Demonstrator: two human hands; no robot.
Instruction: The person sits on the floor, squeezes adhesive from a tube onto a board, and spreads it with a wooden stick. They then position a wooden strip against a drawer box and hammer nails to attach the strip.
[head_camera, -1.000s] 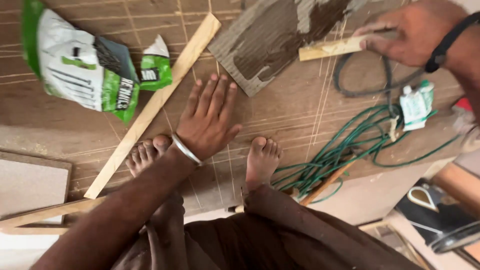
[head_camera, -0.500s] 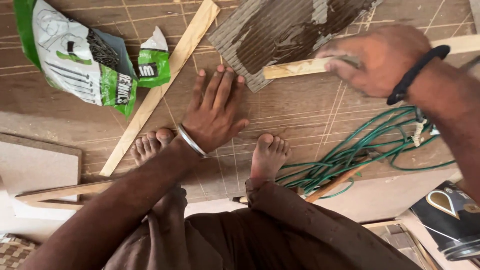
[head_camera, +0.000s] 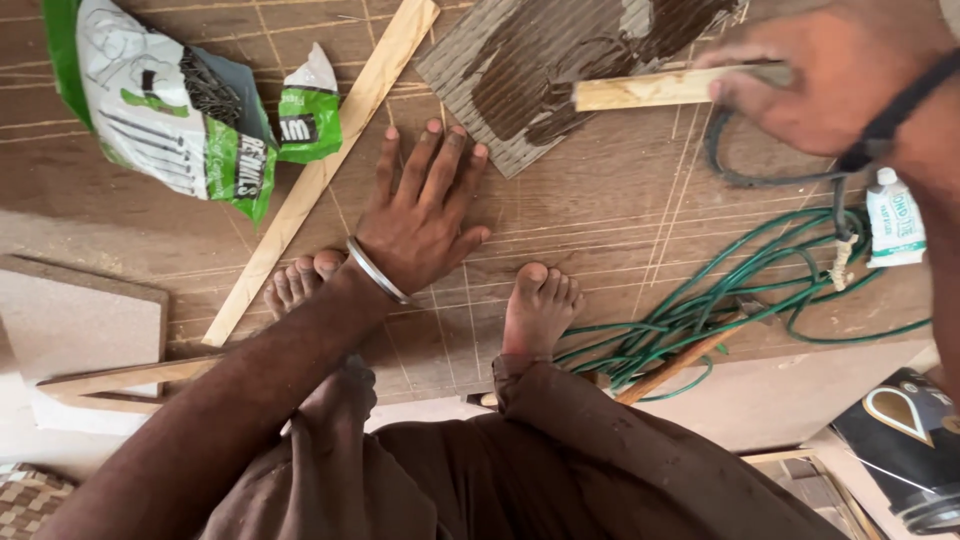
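Observation:
My left hand (head_camera: 422, 212) lies flat, fingers spread, on a brown wooden board (head_camera: 600, 210) marked with pale lines; a metal bangle sits on its wrist. My right hand (head_camera: 835, 85) at the upper right grips a short pale wooden stick (head_camera: 650, 88), whose far end rests over a grey ridged tile piece (head_camera: 500, 90) smeared with dark brown paste. Both my bare feet (head_camera: 540, 305) stand on the board just below the left hand.
A long wooden strip (head_camera: 330, 165) runs diagonally left of my hand. A green and white bag (head_camera: 165, 105) lies at upper left. Coiled green cable (head_camera: 720, 310) and a small white tube (head_camera: 893, 225) sit at right. A pale board piece (head_camera: 80, 320) lies at left.
My right hand has carried the stick left and then back right over the tile piece. The left hand has stayed flat on the board. The view has shifted slightly.

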